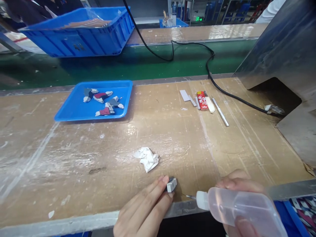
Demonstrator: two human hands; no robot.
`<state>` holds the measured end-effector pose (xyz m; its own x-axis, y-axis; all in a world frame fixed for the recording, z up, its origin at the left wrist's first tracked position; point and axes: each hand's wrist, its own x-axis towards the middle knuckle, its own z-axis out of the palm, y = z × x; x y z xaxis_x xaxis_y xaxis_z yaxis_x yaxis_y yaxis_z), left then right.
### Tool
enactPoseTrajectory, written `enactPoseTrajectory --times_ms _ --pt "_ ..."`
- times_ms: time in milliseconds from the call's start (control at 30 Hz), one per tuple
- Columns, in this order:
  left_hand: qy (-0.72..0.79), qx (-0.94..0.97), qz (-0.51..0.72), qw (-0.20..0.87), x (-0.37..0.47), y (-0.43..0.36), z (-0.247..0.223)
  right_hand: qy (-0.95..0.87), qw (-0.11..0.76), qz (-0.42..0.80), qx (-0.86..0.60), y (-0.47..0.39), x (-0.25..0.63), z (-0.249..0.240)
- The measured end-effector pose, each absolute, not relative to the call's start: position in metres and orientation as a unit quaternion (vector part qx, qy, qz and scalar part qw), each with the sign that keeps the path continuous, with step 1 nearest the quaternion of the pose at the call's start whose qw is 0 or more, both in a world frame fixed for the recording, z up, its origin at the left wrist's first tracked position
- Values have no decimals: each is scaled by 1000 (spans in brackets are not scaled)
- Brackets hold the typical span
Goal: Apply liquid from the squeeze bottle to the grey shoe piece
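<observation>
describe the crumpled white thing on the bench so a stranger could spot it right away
On the worn wooden workbench, look toward the near edge, just beyond the left hand. The crumpled white cloth lies alone there, the only soft, wrinkled item.

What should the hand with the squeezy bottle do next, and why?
Probably bring the clear plastic squeeze bottle in the right hand a little leftward, so its thin metal needle tip reaches the small grey-and-white piece pinned by the left hand. The tip already points at it, just short.

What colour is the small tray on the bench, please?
The tray is bright blue, seen clearly in the head view, with grey, white and dark red pieces lying in it.
</observation>
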<state>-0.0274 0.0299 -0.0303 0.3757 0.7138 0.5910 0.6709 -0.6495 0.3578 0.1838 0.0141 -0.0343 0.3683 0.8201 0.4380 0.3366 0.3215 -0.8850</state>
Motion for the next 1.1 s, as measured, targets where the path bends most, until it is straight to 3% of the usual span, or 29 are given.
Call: enactPoseTrajectory --times_ms 200,533,1100 --pt "400 837 372 26 -27 33 -30 -560 639 146 -506 19 177 -37" --pt "401 826 396 18 -24 32 -36 -551 613 215 -523 20 173 -36" --pt "399 830 390 32 -26 31 -35 -514 628 231 -537 22 172 -38"
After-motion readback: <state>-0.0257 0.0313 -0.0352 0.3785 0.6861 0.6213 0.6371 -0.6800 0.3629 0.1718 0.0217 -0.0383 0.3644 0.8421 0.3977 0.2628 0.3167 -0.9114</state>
